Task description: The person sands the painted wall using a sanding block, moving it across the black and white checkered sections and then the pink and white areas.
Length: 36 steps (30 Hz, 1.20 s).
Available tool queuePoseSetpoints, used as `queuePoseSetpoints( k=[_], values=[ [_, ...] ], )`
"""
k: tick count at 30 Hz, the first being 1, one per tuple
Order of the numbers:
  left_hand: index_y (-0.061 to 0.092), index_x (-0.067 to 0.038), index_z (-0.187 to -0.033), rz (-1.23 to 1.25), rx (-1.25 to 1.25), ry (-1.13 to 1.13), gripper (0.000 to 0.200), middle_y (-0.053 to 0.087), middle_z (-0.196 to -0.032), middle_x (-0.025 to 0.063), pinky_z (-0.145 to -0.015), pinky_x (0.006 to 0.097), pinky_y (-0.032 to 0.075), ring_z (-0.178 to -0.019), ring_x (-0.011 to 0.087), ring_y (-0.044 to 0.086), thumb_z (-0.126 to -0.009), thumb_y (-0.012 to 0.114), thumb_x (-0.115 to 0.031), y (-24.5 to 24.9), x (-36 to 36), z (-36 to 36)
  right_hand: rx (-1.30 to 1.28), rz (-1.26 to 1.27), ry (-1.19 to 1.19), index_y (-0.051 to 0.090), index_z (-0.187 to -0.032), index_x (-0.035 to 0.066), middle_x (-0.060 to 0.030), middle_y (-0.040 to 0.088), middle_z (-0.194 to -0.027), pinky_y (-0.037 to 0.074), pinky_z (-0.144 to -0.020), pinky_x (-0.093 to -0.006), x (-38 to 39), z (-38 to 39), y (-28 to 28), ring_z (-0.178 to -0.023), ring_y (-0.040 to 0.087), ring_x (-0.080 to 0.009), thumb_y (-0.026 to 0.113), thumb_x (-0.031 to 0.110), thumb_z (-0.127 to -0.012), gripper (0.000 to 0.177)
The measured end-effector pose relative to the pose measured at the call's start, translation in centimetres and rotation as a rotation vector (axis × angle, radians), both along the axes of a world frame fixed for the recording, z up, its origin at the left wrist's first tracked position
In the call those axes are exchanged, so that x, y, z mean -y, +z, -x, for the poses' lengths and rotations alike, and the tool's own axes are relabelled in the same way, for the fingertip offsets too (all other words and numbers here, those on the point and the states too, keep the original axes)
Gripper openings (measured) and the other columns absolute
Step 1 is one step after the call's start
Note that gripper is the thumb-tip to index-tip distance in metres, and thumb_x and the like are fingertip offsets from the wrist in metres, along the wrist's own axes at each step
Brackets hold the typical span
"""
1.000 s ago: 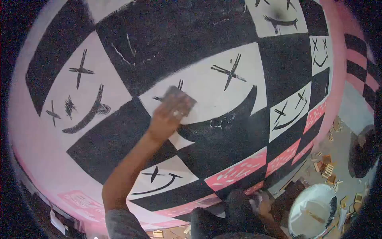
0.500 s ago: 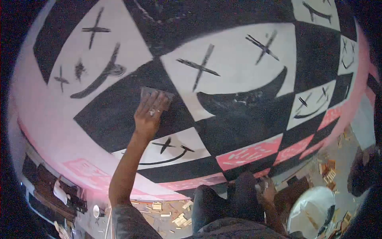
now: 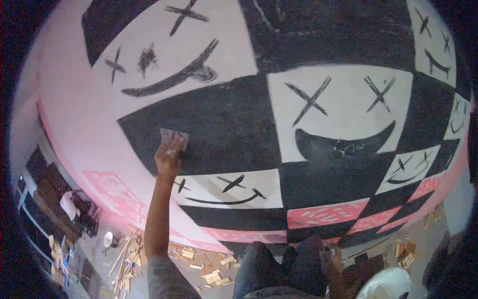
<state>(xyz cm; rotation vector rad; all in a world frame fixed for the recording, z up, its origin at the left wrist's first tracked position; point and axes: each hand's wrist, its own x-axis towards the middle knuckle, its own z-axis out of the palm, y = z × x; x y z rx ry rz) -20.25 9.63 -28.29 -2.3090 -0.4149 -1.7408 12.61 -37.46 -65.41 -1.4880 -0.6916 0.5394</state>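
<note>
My left hand (image 3: 170, 148) presses a small grey sheet, like sandpaper (image 3: 183, 137), flat against a black square (image 3: 229, 127) of the painted wall. Its fingers lie over the sheet, with pale dust on them. Around that square are white squares with drawn faces, including a smiling face (image 3: 231, 192) just below the hand. Low in the view, my right hand (image 3: 330, 253) rests beside my right knee (image 3: 307, 254). It is dim there, and its fingers are not clear.
Wood offcuts (image 3: 214, 276) lie scattered on the floor below. A white bucket (image 3: 386, 285) stands at the lower right. Long sticks (image 3: 124, 261) and another person (image 3: 69, 205) are at the lower left.
My left hand has slid with the sheet toward the lower left of the black square. The view has turned, so the painted squares appear further right.
</note>
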Motion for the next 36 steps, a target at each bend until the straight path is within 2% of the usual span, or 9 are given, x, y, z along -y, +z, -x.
queuePoseSetpoints(
  k=[2, 5, 10, 14, 16, 23, 28, 31, 36],
  values=[
    [0.064, -0.011, -0.117, -0.316, -0.007, 0.33, 0.039, 0.065, -0.115, 0.0122, -0.092, 0.0394, 0.05, -0.107, 0.0323, 0.062, -0.082, 0.052, 0.0, 1.0, -1.0, 2.8, 0.735, 0.53, -0.024, 0.051, -0.124, 0.007, -0.0203, 0.045, -0.128, 0.045, -0.091, -0.0484, -0.2, 0.9, 4.9, -0.113, 0.049, -0.0344, 0.055, 0.037, -0.09, 0.046],
    [0.065, -0.007, -0.116, -0.095, 0.381, 0.414, 0.036, 0.067, -0.11, 0.0154, -0.083, 0.0347, 0.05, -0.102, 0.0285, 0.065, -0.083, 0.051, 0.0, 0.7, 0.2, 1.4, 0.898, 0.683, -0.053, 0.055, -0.119, 0.004, -0.019, 0.051, -0.122, 0.046, -0.089, -0.0451, -0.7, 1.6, 4.0, -0.105, 0.053, -0.0333, 0.058, 0.035, -0.089, 0.043],
    [0.065, -0.007, -0.117, 0.115, 0.617, 0.315, 0.031, 0.063, -0.121, 0.0136, -0.101, 0.0372, 0.041, -0.111, 0.0247, 0.061, -0.089, 0.052, -0.003, 1.4, 2.5, -7.0, 0.697, 0.122, -0.068, 0.058, -0.108, 0.0, -0.0167, 0.058, -0.104, 0.047, -0.084, -0.0452, -3.1, -0.4, -3.9, -0.093, 0.057, -0.0342, 0.066, 0.025, -0.083, 0.036],
    [0.064, -0.011, -0.119, 0.084, 0.395, 0.064, 0.041, 0.058, -0.128, 0.0128, -0.096, 0.0403, 0.047, -0.114, 0.0277, 0.059, -0.081, 0.055, 0.0, 1.1, 3.8, -13.0, 1.178, 0.0, -0.158, 0.06, -0.104, 0.002, -0.0153, 0.059, -0.1, 0.047, -0.08, -0.044, -4.1, 0.7, 0.4, -0.089, 0.058, -0.0325, 0.069, 0.021, -0.079, 0.033],
    [0.058, -0.01, -0.125, -0.125, 0.088, 0.324, 0.05, 0.056, -0.129, 0.0132, -0.1, 0.0423, 0.044, -0.117, 0.0337, 0.055, -0.076, 0.056, -0.002, 3.4, 8.5, -14.7, 0.922, 0.045, 0.021, 0.06, -0.106, 0.004, -0.0164, 0.059, -0.102, 0.047, -0.081, -0.0444, -4.5, 0.8, 0.7, -0.091, 0.058, -0.0342, 0.07, 0.019, -0.078, 0.033],
    [0.061, -0.011, -0.118, -0.455, -0.159, -0.011, 0.041, 0.058, -0.128, 0.0078, -0.105, 0.0406, 0.04, -0.12, 0.0249, 0.053, -0.077, 0.058, -0.012, 7.3, 9.9, -19.1, 0.953, 0.097, 0.097, 0.061, -0.106, 0.007, -0.016, 0.06, -0.107, 0.045, -0.086, -0.0469, -8.5, 5.2, 6.3, -0.092, 0.058, -0.0358, 0.072, 0.024, -0.076, 0.036],
    [0.063, -0.016, -0.115, -0.302, -0.136, -0.016, 0.04, 0.06, -0.122, 0.0051, -0.095, 0.0395, 0.049, -0.114, 0.0229, 0.056, -0.077, 0.057, -0.007, 7.8, 4.7, -8.9, 0.997, 0.053, 0.151, 0.063, -0.106, 0.009, -0.0152, 0.06, -0.11, 0.043, -0.089, -0.0487, -10.4, 8.1, 7.8, -0.093, 0.058, -0.0364, 0.075, 0.029, -0.075, 0.039],
    [0.064, -0.019, -0.115, -0.044, -0.159, 0.564, 0.048, 0.065, -0.111, 0.0093, -0.076, 0.04, 0.055, -0.097, 0.0289, 0.065, -0.073, 0.056, 0.001, 6.8, -0.4, 1.8, 1.11, 0.073, 0.222, 0.064, -0.107, 0.011, -0.0138, 0.061, -0.108, 0.042, -0.089, -0.0471, -11.0, 8.7, 8.5, -0.091, 0.058, -0.0359, 0.076, 0.029, -0.073, 0.04],
    [0.063, -0.005, -0.116, 0.238, 0.453, 0.506, 0.044, 0.062, -0.119, 0.0174, -0.084, 0.0388, 0.052, -0.109, 0.0315, 0.061, -0.073, 0.057, -0.004, 8.5, -2.6, 6.4, 1.11, 0.079, 0.369, 0.064, -0.105, 0.012, -0.0129, 0.061, -0.106, 0.043, -0.088, -0.0448, -10.8, 8.9, 10.8, -0.092, 0.058, -0.0344, 0.073, 0.03, -0.075, 0.036]
  ],
)
